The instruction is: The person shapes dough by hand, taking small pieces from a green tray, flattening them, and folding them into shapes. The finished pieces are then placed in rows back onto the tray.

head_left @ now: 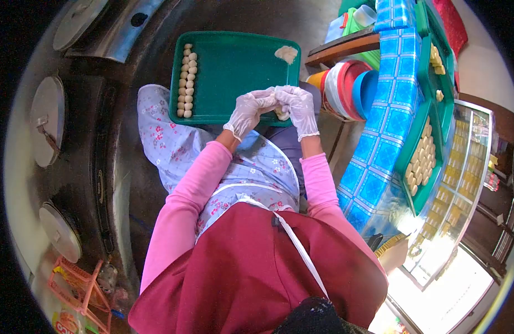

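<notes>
Small off-white dough-like lump (281, 114) sits at the hands, over the near edge of a dark green rectangular plastic tray (234, 64). Most of it is covered, so long axis can't be told. It shows just on the body side of the fingertips, tucked by the right hand (302, 106), which is nearer. Right hand, white-gloved, has fingers curled in and appears to grasp the lump. Left hand (245, 114), also white-gloved, has fingers bunched toward the right's fingertips; can't tell whether it grips any dough.

Two columns of round off-white balls (193, 70) line the tray's left side, nearer the left hand. Pale crumbly mound (286, 54) at far right corner, beyond the right hand. Tray rests across the lap, by a blue floral cloth apron (167, 131). To the right, a blue checked tablecloth (368, 150) carries more green trays (411, 192).
</notes>
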A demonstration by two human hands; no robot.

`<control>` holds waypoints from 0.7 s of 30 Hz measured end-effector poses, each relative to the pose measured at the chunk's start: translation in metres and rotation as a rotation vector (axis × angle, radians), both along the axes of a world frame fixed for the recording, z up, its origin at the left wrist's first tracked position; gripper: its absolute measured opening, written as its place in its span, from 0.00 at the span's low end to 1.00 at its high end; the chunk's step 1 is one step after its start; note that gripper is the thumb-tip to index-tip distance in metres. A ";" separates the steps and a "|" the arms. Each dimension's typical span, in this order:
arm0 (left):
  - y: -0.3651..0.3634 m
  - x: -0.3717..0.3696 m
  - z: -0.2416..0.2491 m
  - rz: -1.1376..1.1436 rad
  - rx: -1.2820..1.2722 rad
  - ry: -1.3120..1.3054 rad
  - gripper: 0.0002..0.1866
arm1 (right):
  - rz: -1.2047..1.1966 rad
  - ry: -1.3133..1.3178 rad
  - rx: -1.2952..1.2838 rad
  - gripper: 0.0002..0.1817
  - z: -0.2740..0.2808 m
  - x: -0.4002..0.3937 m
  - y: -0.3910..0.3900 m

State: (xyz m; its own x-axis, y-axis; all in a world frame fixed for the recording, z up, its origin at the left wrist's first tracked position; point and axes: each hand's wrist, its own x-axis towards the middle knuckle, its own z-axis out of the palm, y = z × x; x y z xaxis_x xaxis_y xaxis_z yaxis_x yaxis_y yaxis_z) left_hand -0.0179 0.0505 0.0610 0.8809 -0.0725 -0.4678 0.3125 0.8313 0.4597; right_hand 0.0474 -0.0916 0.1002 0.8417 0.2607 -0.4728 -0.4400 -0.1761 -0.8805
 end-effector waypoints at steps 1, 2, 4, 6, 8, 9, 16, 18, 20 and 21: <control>0.001 0.000 0.002 -0.023 0.025 0.024 0.15 | 0.031 -0.030 -0.040 0.08 -0.001 0.001 0.000; 0.003 -0.001 0.001 -0.040 0.006 0.035 0.14 | 0.061 -0.059 -0.082 0.09 -0.002 0.002 0.000; 0.007 0.000 -0.006 -0.074 -0.031 0.056 0.12 | 0.107 -0.112 -0.116 0.09 0.003 0.002 0.001; 0.005 0.003 -0.013 -0.007 -0.106 0.127 0.10 | 0.143 -0.155 -0.102 0.08 0.010 -0.002 0.003; 0.004 0.007 -0.021 0.075 -0.139 0.167 0.10 | 0.197 -0.375 -0.072 0.08 0.012 -0.006 0.007; 0.003 0.006 -0.021 0.117 -0.136 0.176 0.10 | 0.220 -0.483 -0.059 0.08 0.012 -0.008 0.008; -0.019 -0.002 0.004 0.226 0.960 -0.110 0.20 | -0.064 -0.243 -0.006 0.10 -0.017 -0.010 0.035; -0.018 -0.006 0.016 0.330 1.136 -0.156 0.26 | 0.036 -0.355 0.078 0.11 -0.054 0.000 0.041; -0.005 -0.008 0.030 0.419 1.135 -0.180 0.26 | 0.069 -0.287 0.151 0.14 -0.041 0.004 0.058; 0.002 -0.010 0.031 0.480 1.121 -0.199 0.26 | 0.063 -0.232 0.181 0.16 -0.032 0.006 0.070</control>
